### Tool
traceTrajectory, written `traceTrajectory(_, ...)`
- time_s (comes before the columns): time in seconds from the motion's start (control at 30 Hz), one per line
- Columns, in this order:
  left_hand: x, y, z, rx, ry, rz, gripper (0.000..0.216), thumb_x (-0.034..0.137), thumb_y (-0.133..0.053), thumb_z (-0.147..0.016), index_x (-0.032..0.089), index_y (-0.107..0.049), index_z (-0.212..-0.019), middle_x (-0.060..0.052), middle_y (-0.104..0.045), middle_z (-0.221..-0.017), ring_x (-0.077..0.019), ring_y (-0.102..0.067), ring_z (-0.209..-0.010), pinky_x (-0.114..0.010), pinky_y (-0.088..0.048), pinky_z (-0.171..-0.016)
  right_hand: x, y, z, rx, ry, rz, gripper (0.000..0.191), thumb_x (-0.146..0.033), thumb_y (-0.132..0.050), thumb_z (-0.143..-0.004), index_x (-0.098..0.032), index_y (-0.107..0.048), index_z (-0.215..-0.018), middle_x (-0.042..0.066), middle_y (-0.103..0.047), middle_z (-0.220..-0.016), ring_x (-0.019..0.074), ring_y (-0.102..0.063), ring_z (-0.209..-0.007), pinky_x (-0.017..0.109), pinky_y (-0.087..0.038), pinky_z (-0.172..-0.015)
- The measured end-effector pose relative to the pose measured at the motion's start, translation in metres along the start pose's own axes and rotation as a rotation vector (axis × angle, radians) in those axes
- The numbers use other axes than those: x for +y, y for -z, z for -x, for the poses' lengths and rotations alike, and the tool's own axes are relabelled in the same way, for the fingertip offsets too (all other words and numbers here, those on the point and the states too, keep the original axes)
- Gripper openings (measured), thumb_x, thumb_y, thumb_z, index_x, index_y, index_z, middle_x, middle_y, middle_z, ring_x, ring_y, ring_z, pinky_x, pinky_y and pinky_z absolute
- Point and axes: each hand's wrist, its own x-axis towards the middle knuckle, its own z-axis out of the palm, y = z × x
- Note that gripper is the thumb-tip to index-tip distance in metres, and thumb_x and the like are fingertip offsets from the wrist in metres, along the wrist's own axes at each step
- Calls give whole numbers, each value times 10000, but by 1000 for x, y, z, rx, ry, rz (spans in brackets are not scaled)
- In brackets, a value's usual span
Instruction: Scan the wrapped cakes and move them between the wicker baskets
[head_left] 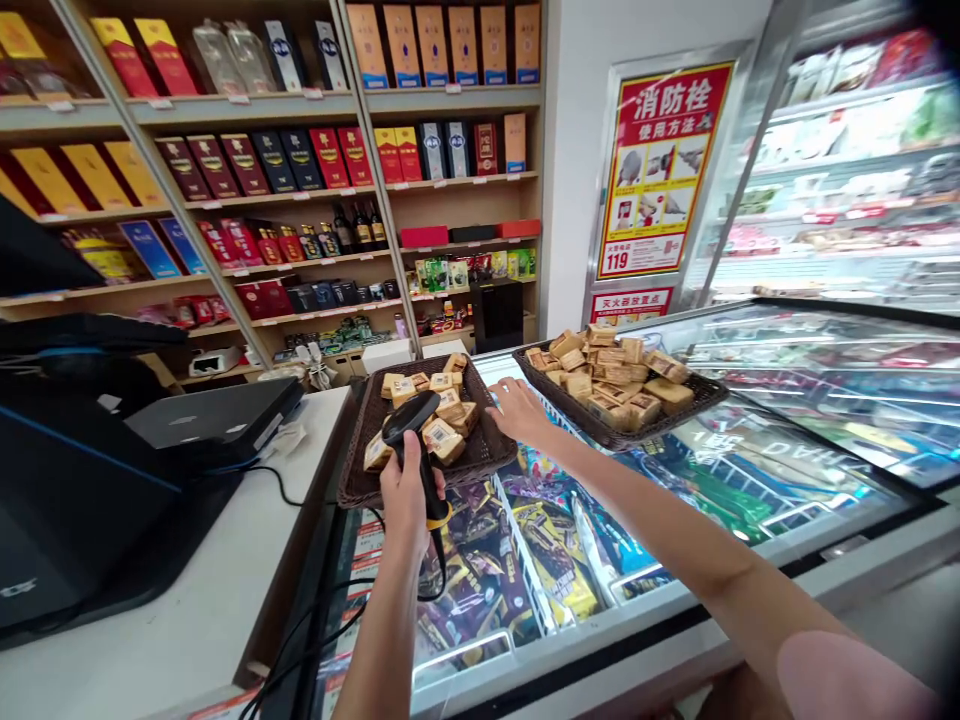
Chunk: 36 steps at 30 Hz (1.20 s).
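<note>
My left hand is wrapped round the handle of a black barcode scanner with a yellow band, its head pointing at small wrapped snack packs in a dark wicker tray. My right hand reaches to the right rim of that tray, fingers spread and holding nothing. A second wicker tray piled with the same packs lies further right. Both trays sit on the glass lid of a chest freezer.
A white counter on the left carries a black checkout terminal and the scanner's cable. Shelves of boxed bottles fill the back wall. A red fire-hydrant poster hangs beside a chilled display case at right.
</note>
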Motion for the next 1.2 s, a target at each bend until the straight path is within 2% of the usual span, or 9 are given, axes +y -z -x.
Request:
traceTrajectory(0.1,-2,-3,1,-43,4,-12,571,744,-651,-730,188,-570,-830,65,-513,-434,-124,-532,-354,-186,-375,-333,50,23,5,71,-136,75,345,-297,-554,-924,-175,-616,-1241,164,-561,-1291,330,-495,-1204,466,-409,-1030)
traceTrajectory(0.3,-5,-8,5,-68,6,-54,579,739,-673,-708,187,-577,-852,68,-504,-442,-138,-534,-359,-201,-362,-326,160,51,-5,219,-567,69,437,-303,-641,-863,-161,-569,-1270,257,-462,-1348,437,-431,-1287,601,-406,-971)
traceTrajectory(0.47,-7,-9,6,-86,17,-104,598,766,-645,-712,187,-578,-842,74,-465,-409,-142,-518,-345,-199,-326,-319,194,46,-14,223,-635,19,389,-339,-632,-881,-190,-562,-1233,238,-427,-1355,425,-416,-1297,589,-402,-969)
traceTrajectory(0.57,-9,-9,7,-95,28,-123,606,776,-624,-727,185,-588,-859,78,-456,-406,-132,-507,-342,-192,-323,-326,193,43,-11,275,-593,2,377,-298,-629,-865,-179,-550,-1213,221,-462,-1283,385,-465,-1234,535,-437,-950)
traceTrajectory(0.7,-9,-10,8,-113,32,-113,603,762,-638,-729,178,-593,-872,78,-461,-423,-120,-492,-341,-187,-316,-327,176,48,-2,381,-411,-29,384,-206,-645,-794,-184,-544,-1164,177,-482,-1250,347,-477,-1200,506,-432,-987)
traceTrajectory(0.93,-6,-14,16,-198,22,-122,579,737,-656,-724,175,-594,-853,47,-541,-525,-99,-494,-362,-187,-327,-336,93,54,38,522,-120,-357,556,-250,-670,-761,-204,-489,-1284,150,-525,-1298,328,-463,-1282,538,-387,-1094)
traceTrajectory(1.03,-8,-14,16,-197,5,-92,576,731,-663,-720,175,-597,-855,53,-534,-522,-88,-452,-341,-191,-329,-324,61,49,56,524,-190,-731,654,-344,-764,-692,-230,-518,-1287,119,-586,-1261,310,-545,-1215,532,-445,-1061)
traceTrajectory(1.13,-11,-14,15,-197,8,-87,580,736,-659,-725,173,-604,-855,68,-490,-468,-89,-431,-323,-190,-319,-319,44,41,67,350,-294,-1332,503,-490,-765,-709,-253,-610,-1125,61,-685,-1067,274,-662,-1037,516,-540,-957)
traceTrajectory(1.2,-12,-13,15,-201,21,-100,583,745,-646,-732,174,-604,-842,73,-460,-429,-91,-422,-310,-187,-305,-320,40,38,71,248,-336,-1589,414,-515,-777,-705,-254,-636,-994,40,-712,-968,264,-690,-979,503,-567,-920)
